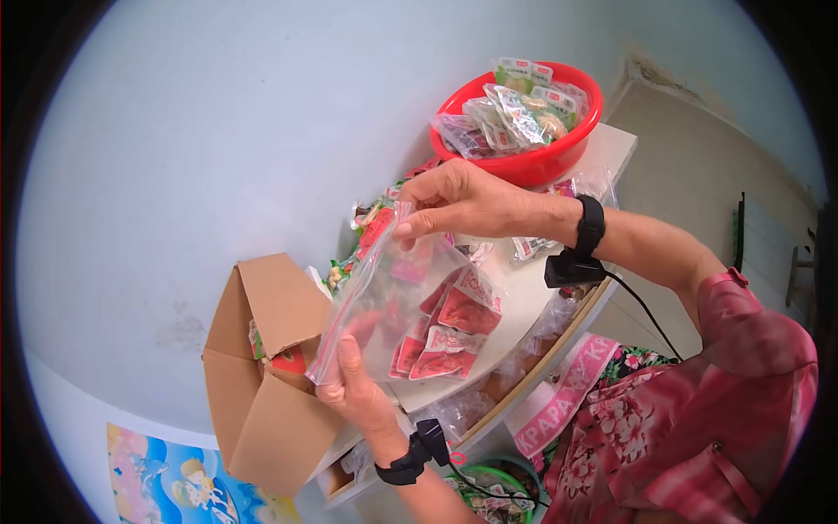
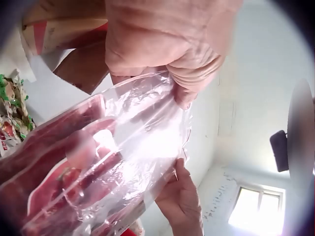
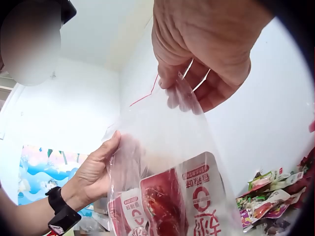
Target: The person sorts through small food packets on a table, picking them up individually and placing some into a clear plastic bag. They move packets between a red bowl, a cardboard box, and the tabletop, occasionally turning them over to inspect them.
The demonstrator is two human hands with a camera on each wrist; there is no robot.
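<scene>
Between both hands hangs a clear zip bag (image 1: 375, 301) with a pinkish seal strip along its top. Several red-and-white snack packets (image 1: 454, 319) lie in its lower part. My right hand (image 1: 467, 199) pinches one top corner between thumb and fingers. At the other end of the opening, my left hand (image 1: 360, 393) grips the corner, thumb on the near side. In the right wrist view, the red packets (image 3: 167, 201) show printed lettering through the plastic. The left wrist view has the left hand (image 2: 162, 44) over the bag's edge and the right hand (image 2: 182, 199) farther off.
An open cardboard box (image 1: 275, 367) stands by the wall at left. A red basin (image 1: 559, 159) full of packaged snacks sits at the table's far end. More colourful packets (image 1: 371, 229) are heaped along the wall. Below the white table (image 1: 524, 301), an open drawer (image 1: 515, 389) holds clear plastic bags.
</scene>
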